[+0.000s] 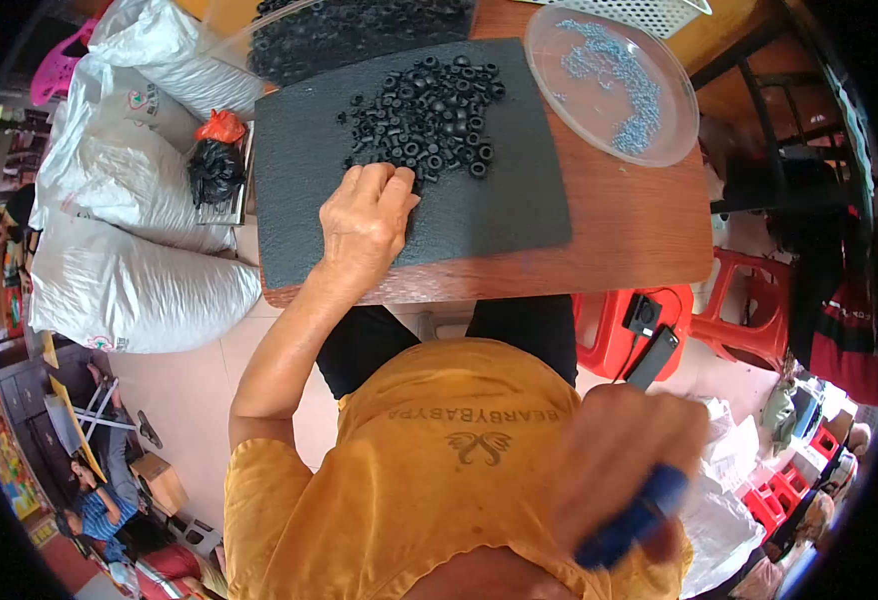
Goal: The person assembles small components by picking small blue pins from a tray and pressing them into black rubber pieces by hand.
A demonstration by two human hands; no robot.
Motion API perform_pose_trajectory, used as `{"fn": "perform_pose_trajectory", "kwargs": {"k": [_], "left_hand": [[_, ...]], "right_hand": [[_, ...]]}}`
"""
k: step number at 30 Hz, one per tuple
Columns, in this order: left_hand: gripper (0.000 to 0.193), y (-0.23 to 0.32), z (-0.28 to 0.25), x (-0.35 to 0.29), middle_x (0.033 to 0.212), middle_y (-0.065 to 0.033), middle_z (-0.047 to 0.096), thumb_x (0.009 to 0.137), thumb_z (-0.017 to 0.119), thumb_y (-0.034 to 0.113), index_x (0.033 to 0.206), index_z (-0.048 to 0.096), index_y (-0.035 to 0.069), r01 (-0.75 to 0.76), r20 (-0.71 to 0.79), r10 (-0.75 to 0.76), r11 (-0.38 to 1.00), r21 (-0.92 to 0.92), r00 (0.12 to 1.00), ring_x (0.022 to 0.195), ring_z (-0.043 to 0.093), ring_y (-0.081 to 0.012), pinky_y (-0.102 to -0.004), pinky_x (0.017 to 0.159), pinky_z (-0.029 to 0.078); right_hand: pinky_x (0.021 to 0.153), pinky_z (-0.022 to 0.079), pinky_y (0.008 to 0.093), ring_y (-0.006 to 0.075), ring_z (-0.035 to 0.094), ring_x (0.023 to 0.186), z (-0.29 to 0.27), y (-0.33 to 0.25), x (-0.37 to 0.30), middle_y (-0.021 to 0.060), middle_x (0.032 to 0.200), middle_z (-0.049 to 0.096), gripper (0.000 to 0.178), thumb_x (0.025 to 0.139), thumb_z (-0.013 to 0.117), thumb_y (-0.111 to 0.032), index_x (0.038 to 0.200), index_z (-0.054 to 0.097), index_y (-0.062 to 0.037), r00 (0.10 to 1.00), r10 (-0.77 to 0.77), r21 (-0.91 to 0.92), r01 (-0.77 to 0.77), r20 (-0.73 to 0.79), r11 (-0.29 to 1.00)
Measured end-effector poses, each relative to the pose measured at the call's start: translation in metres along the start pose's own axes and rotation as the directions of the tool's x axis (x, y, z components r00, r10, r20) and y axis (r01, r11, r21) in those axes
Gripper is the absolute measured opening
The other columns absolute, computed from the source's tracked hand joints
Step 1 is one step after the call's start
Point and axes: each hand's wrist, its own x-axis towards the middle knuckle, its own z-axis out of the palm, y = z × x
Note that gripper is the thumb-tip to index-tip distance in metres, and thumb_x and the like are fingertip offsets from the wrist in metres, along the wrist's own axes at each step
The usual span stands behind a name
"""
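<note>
Left hand (367,215) is down on the dark mat (304,190), fingers curled and bunched at the near-left edge of a loose pile of small black parts (429,120); can't tell if it has one pinched. Right hand (629,440) is off the surface (639,240), up in front of the yellow shirt (449,440), motion-blurred, a blue object (634,515) showing against it. Can't tell what that is or whether the fingers are closed on it. Parts are mixed sizes, several ring-shaped, spread over the mat's upper middle. Clear bin (224,45) with more black parts sits just beyond the mat. Round clear tray (677,95) with tiny light-blue bits is at far right, white perforated basket (649,12) behind it. White sacks (149,290) are stacked left; red stool (604,345) carrying black devices (644,315) is near right.
</note>
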Motion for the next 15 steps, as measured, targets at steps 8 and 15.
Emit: {"fn": "perform_pose_trajectory", "kwargs": {"k": [8, 15], "left_hand": [[0.033, 0.003, 0.001, 0.006, 0.081, -0.0099, 0.059, 0.064, 0.073, 0.001, 0.094, 0.061, 0.002, 0.097, 0.015, -0.096, 0.986, -0.137, 0.995, 0.066, 0.059, -0.0221, -0.0315, 0.058, 0.048], [0.036, 0.019, -0.006, 0.004, 0.077, -0.008, 0.057, 0.062, 0.072, -0.004, 0.095, 0.06, 0.001, 0.24, 0.002, -0.251, 0.926, -0.291, 0.968, 0.059, 0.057, -0.0174, -0.0281, 0.051, 0.047]], "right_hand": [[0.056, 0.047, 0.0294, 0.0167, 0.06, 0.064, -0.021, 0.025, -0.037, 0.0122, 0.076, 0.065, 0.01, 0.081, 0.063, -0.007, 0.084, 0.062, 0.0032, 0.655, 0.266, -0.094, -0.46, -0.707, 0.883], [0.06, 0.046, 0.0225, 0.0064, 0.055, 0.067, -0.08, 0.097, -0.039, 0.0033, 0.074, 0.062, 0.012, 0.077, 0.067, -0.005, 0.086, 0.061, 0.0006, 0.469, 0.078, -0.319, -0.704, -0.88, 0.635]]}}
